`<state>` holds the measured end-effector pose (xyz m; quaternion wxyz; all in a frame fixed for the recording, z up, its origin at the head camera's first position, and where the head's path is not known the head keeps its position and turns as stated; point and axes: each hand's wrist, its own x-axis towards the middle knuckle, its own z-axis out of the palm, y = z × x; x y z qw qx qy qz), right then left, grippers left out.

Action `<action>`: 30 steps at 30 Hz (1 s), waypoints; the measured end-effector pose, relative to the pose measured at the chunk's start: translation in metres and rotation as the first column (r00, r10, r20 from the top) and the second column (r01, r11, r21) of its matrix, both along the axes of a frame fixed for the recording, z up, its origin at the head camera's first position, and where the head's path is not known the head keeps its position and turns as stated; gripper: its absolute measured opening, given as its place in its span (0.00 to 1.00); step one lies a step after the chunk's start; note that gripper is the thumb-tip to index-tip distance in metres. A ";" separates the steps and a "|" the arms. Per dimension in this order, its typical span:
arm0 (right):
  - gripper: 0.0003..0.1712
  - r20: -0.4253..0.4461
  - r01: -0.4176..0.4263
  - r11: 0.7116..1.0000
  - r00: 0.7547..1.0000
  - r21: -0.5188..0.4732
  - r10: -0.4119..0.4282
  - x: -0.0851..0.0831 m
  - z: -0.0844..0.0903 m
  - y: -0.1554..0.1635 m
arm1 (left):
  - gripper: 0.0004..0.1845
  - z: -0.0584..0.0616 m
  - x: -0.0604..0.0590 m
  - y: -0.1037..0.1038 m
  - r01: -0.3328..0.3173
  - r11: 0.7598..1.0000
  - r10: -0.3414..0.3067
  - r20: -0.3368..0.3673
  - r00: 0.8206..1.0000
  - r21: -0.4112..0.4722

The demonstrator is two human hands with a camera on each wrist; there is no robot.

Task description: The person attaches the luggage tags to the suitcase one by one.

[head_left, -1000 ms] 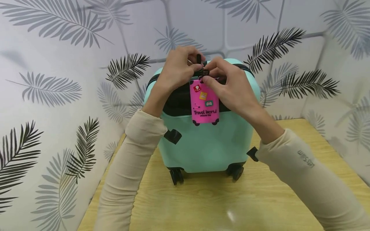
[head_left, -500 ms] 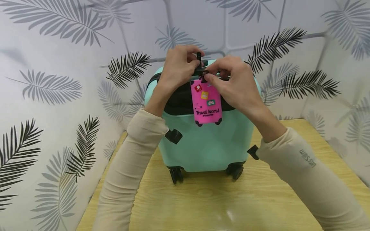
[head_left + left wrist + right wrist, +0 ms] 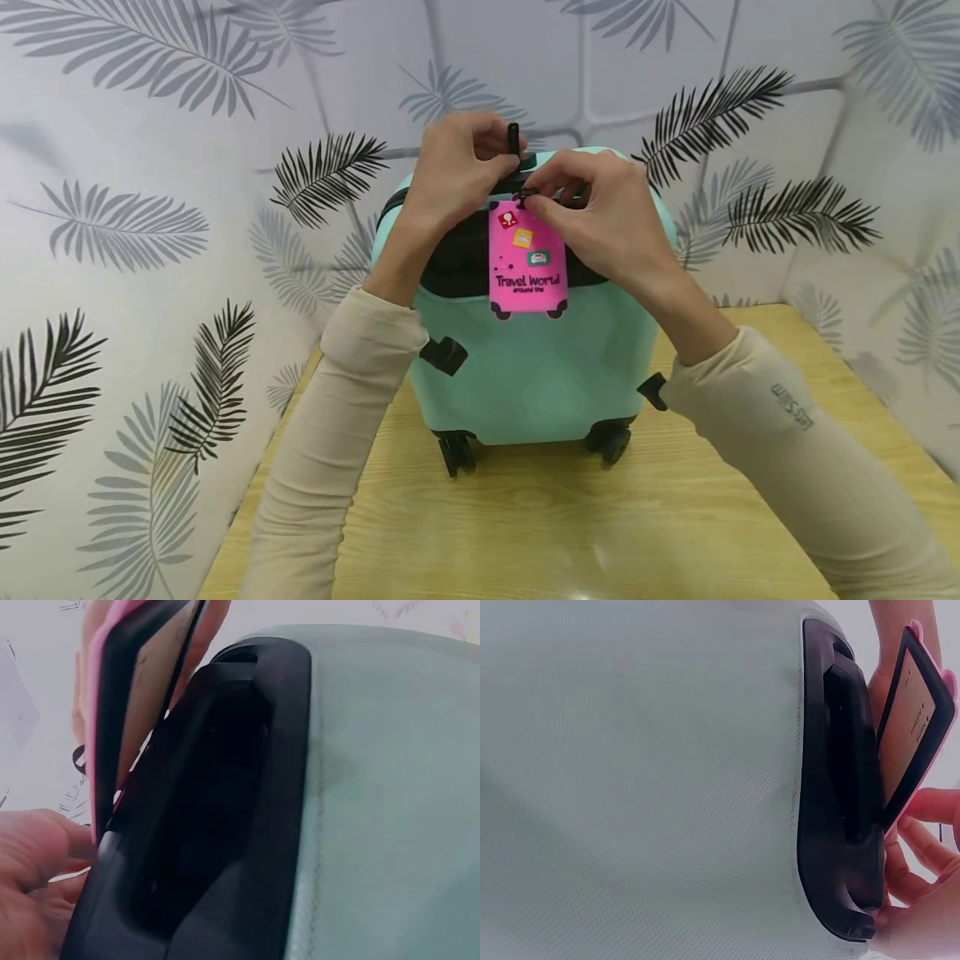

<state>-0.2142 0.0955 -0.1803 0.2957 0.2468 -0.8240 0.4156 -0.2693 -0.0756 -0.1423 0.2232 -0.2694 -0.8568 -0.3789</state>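
A pink luggage tag (image 3: 528, 267) printed "Travel World" hangs at the top front of a mint-green suitcase (image 3: 540, 375). Its black strap (image 3: 513, 140) rises above it, with the free end sticking up. My left hand (image 3: 453, 171) pinches this strap between thumb and fingers. With thumb and index finger my right hand (image 3: 611, 212) pinches the small black buckle (image 3: 527, 194) just over the tag. The suitcase's black carry handle (image 3: 847, 750) lies right behind the tag. In both wrist views the tag's back shows, with a paper card (image 3: 906, 724) in a black frame.
The suitcase stands upright on its black wheels (image 3: 615, 448) on a wood-grain table (image 3: 495, 533). Behind and to the left rises a wall (image 3: 165, 217) with a leaf pattern. A black wrist mount (image 3: 446, 357) protrudes from the left sleeve (image 3: 322, 433).
The tag swung slightly right, then back left and a little higher. The strap's free end stands a bit higher. Both hands keep their pinch, with small shifts.
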 end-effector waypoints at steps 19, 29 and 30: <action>0.06 -0.077 0.016 1.000 0.997 0.008 -0.016 -0.008 0.006 -0.006 | 0.06 -0.002 0.000 0.000 -0.070 0.997 0.072 -0.056 0.996 0.038; 0.06 -0.065 0.036 0.999 0.997 -0.001 -0.036 -0.015 0.009 -0.006 | 0.04 -0.001 0.003 0.003 -0.005 0.993 0.018 -0.108 0.994 0.122; 0.06 -0.067 0.036 0.999 0.997 -0.004 -0.036 -0.016 0.009 -0.006 | 0.04 -0.001 0.004 0.004 0.002 0.992 0.013 -0.117 0.993 0.127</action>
